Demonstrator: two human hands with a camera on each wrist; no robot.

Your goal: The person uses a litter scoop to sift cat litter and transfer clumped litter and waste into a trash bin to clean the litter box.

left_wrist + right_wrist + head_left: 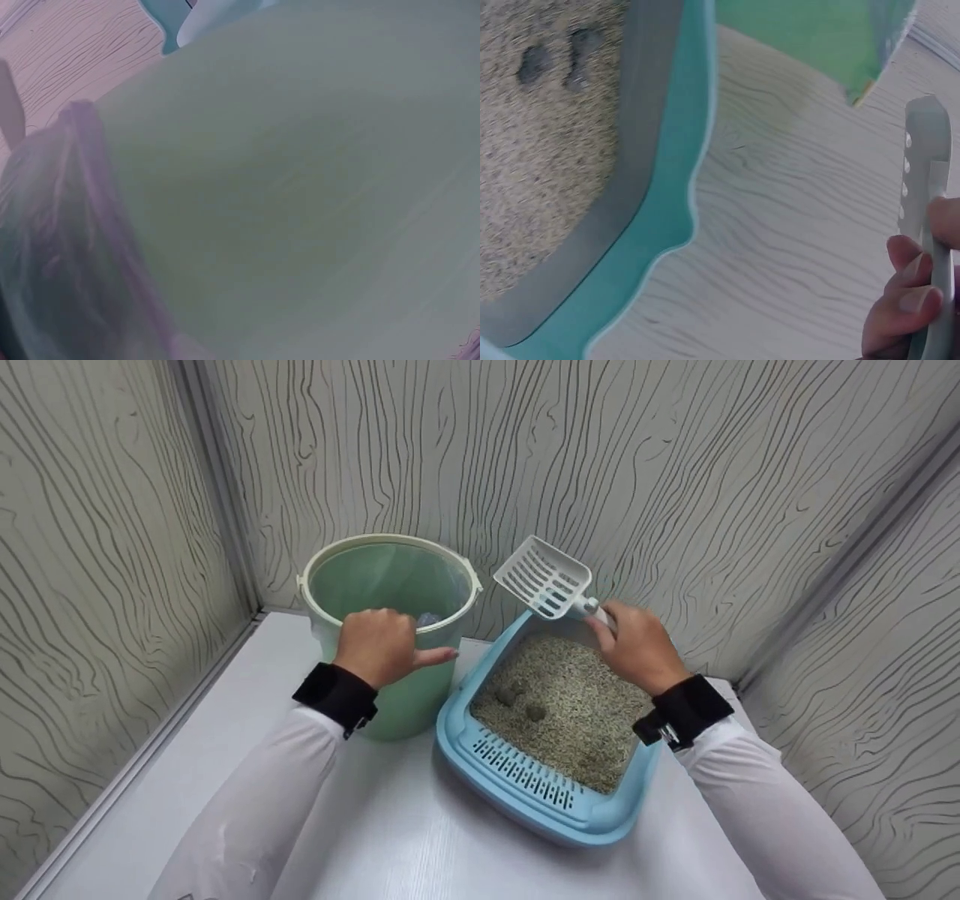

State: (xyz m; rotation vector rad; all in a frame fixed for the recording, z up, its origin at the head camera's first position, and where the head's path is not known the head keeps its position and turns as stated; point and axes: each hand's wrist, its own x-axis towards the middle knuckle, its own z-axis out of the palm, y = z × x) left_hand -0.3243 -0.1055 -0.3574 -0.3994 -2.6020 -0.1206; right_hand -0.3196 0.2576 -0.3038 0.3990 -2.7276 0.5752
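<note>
In the head view, my left hand [377, 649] grips the near rim of a green trash bin [405, 697], its thumb pointing right along the outer wall. The fingers are hidden. My right hand [641, 645] holds a white slotted litter scoop [546, 576] by its handle, raised over the back of a blue litter box [525, 802]. The slotted head tilts toward the bin and looks bare. Sandy litter [570, 682] fills the box, with two dark clumps [535, 711] on its left side. In the right wrist view, fingers [907, 300] wrap the scoop handle.
A clear plastic liner [82, 225] hangs over the bin's rim. The bin and box stand side by side on a white table [390, 825]. Wood-patterned panels [450, 450] rise behind and at both sides.
</note>
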